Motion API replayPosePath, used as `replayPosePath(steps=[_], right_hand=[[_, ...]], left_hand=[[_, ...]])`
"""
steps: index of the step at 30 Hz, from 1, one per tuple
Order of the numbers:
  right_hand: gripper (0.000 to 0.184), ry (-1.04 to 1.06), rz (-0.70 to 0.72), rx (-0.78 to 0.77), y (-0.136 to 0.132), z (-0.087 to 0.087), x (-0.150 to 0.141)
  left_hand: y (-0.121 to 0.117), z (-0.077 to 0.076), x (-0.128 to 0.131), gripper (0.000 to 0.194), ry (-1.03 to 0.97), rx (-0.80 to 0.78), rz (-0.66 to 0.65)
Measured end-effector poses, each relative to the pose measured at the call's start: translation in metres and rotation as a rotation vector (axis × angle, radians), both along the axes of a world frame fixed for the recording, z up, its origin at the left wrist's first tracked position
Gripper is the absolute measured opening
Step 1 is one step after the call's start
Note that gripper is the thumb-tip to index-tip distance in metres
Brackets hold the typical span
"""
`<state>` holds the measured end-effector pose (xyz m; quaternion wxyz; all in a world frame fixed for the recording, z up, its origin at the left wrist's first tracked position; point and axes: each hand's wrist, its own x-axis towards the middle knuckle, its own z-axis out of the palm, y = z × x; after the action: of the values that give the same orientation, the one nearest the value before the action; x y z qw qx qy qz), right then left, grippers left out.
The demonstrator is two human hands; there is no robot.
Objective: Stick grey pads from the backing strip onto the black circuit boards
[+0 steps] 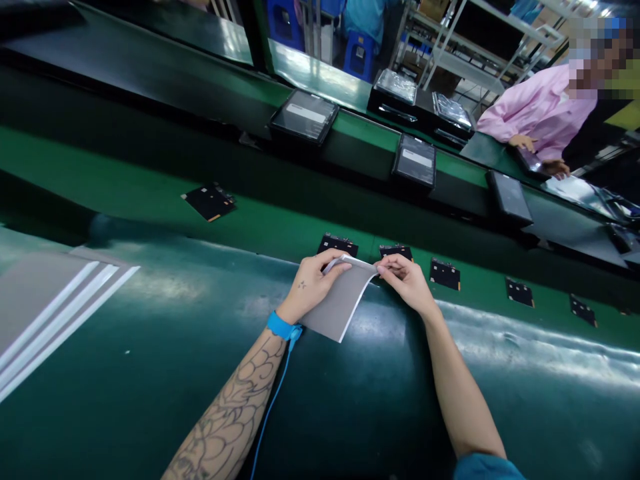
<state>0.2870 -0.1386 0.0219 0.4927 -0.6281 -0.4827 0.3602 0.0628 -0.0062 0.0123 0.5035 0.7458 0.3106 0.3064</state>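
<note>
Between my two hands is a thin grey sheet with white edges (336,303), its near end hanging down over the green work surface. My left hand (315,283) pinches its far left corner, thumb on top. At the far right corner the fingertips of my right hand (404,280) are closed on the edge. A blue wrist strap (283,327) with a cord circles my left wrist. Just beyond the sheet lie a black circuit board (338,244) and another black board (396,252), both partly hidden by my hands.
Grey sheets with white edges (35,300) lie stacked at the left. More black boards, one (209,201) at the left and one (445,274) at the right, rest on the green strip. Behind, a raised shelf carries black flat devices (306,117). A person in pink (543,110) works across.
</note>
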Motion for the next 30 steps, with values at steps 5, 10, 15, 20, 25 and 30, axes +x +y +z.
replayPosePath(steps=[5,10,15,20,25,30], right_hand=[[0.031,-0.057,0.006,0.005,0.000,0.000,-0.002],[0.028,-0.156,0.030,0.019,0.000,0.001,-0.002],[0.027,-0.175,0.033,0.015,-0.001,0.000,-0.001],[0.029,-0.184,0.005,0.025,-0.002,0.003,0.008],[0.028,-0.274,-0.117,0.039,-0.021,0.014,0.061],[0.034,-0.486,-0.343,-0.039,-0.076,0.012,0.139]], left_hand=[[0.000,-0.002,0.000,0.024,0.012,0.019,0.004],[0.001,-0.006,-0.001,0.027,0.014,0.033,0.008],[0.001,-0.005,-0.001,0.026,0.022,0.058,0.008],[0.001,-0.002,-0.001,0.026,0.029,0.066,0.010],[0.001,0.000,-0.002,0.028,0.065,0.038,0.024],[0.002,0.001,-0.005,0.033,0.147,0.072,0.034]])
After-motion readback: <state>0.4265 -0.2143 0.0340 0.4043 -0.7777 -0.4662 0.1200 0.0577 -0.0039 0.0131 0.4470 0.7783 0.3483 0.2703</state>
